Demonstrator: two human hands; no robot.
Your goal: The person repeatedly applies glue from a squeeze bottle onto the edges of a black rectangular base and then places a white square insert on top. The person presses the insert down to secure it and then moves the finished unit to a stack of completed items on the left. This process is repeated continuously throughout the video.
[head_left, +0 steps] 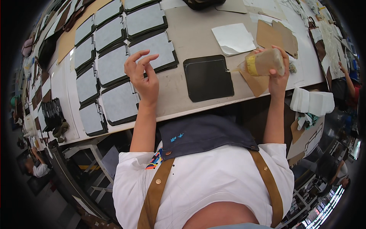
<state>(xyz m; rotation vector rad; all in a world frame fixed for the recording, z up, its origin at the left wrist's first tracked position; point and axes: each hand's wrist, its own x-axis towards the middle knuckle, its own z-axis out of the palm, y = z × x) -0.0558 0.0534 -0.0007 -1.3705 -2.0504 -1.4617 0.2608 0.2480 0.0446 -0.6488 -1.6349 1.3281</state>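
In my right hand (280, 70) is a squeeze bottle (265, 64) with yellow tape near its neck, tipped on its side. Its thin nozzle points left and reaches the right edge of a black square panel (209, 79) lying flat on the table. My left hand (144, 74) hovers over the near stacks with fingers apart and curled, holding nothing. Under and beside it are several stacks of grey-faced panels with black edges (116, 102). A brown cardboard piece (254, 82) lies beneath the bottle.
White sheets (233, 38) and brown card pieces (276, 38) lie behind the bottle. White foam-like blocks (312, 101) are piled by the table's right edge. A bundle of dark pieces (52, 114) sits at the far left. Other people are at both sides.
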